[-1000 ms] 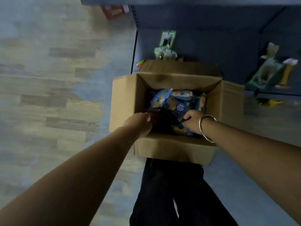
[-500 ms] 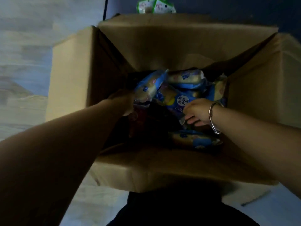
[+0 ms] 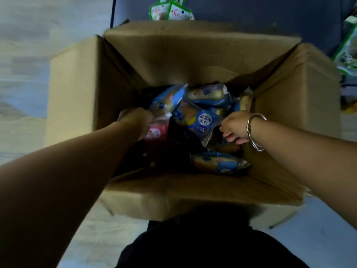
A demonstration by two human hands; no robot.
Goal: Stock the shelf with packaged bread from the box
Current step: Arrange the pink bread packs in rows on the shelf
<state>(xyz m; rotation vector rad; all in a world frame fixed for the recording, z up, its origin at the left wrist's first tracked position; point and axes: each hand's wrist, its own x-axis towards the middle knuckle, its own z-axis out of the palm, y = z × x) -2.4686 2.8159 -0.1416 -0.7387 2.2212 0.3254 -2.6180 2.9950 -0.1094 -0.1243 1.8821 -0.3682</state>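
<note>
An open cardboard box (image 3: 193, 60) fills the middle of the view, its flaps spread outward. Inside lie several blue-wrapped bread packs (image 3: 206, 95) and a red-wrapped pack (image 3: 156, 131). My left hand (image 3: 135, 120) reaches in at the box's left side, fingers curled around the end of a blue bread pack (image 3: 166, 102). My right hand (image 3: 234, 127), with a metal bangle on the wrist, pinches the edge of the central blue pack (image 3: 199, 120). Another blue pack (image 3: 218, 163) lies near the front wall.
The dark blue shelf base (image 3: 251, 14) stands right behind the box. Green-and-white packets (image 3: 170, 12) sit on it at the top, more green packets (image 3: 347, 47) at the far right. Pale wood-pattern floor (image 3: 29, 55) lies to the left. My dark trousers (image 3: 202, 244) show below the box.
The view has dropped much closer to the box. Both hands have gone deeper inside; the right hand has shifted onto the central blue pack, the left onto the pack at the left.
</note>
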